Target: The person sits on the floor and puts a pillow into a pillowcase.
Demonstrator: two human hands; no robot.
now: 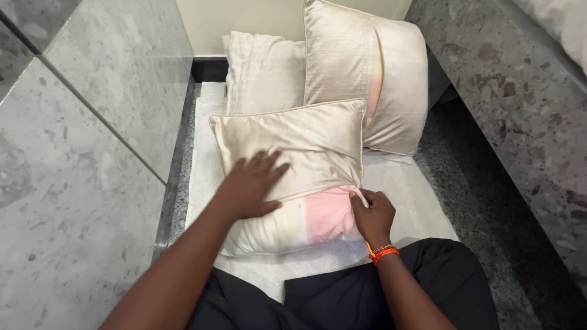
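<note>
A shiny beige pillow cover (293,137) lies partly drawn over a white and pink pillow (318,220) on a white sheet in front of me. My left hand (251,183) rests flat on the cover's near left part, fingers spread. My right hand (372,214), with an orange thread band at the wrist, pinches the cover's open edge at the pillow's right side.
A second beige-covered pillow (361,67) leans upright at the back right beside a white folded cloth (266,70). The white sheet (409,195) covers the floor. Grey speckled stone walls (92,122) close in on both sides. My dark trousers (391,293) are at the bottom.
</note>
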